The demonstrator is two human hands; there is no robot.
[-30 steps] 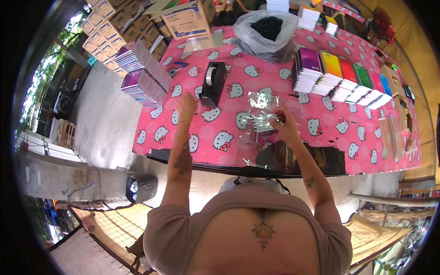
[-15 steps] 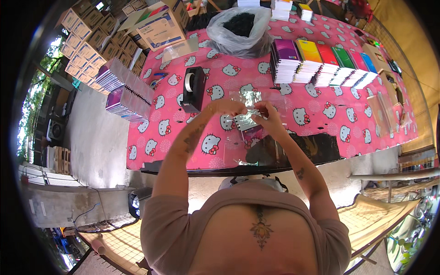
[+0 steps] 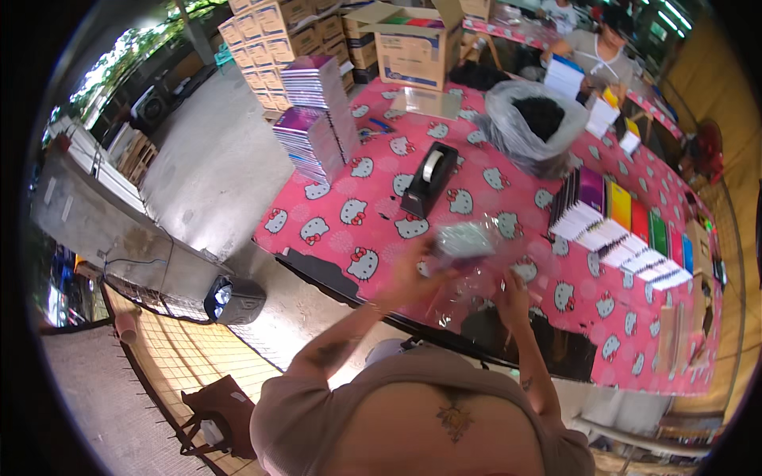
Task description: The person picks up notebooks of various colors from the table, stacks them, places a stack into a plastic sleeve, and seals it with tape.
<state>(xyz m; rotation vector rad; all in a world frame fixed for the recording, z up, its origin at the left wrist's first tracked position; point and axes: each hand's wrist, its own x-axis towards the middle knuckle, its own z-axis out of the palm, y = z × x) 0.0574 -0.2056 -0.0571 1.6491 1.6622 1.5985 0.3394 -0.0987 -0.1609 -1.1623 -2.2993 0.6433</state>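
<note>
My left hand (image 3: 417, 274) grips a small notebook bundle in clear plastic (image 3: 467, 240), held over the pink table near its front edge. Glare and motion smear the bundle's face. To the right of it my right hand (image 3: 512, 300) is apart from the bundle, fingers a little spread and seemingly empty. Loose clear plastic film (image 3: 460, 300) lies between the hands, by the black bare patch of the table edge. A black tape dispenser (image 3: 429, 181) with a roll of tape stands just beyond my left hand.
Stacked purple notebooks (image 3: 309, 143) stand at the table's left corner. Rows of coloured notebooks (image 3: 619, 226) fill the right side. Behind are a plastic bag with black contents (image 3: 532, 127) and an open carton (image 3: 413, 55). A co-worker (image 3: 599, 55) handles notebooks at the far side.
My view has swung left and tilted. Both hands were together at the clear-wrapped notebook; now the left carries it and the right has come away from it.
</note>
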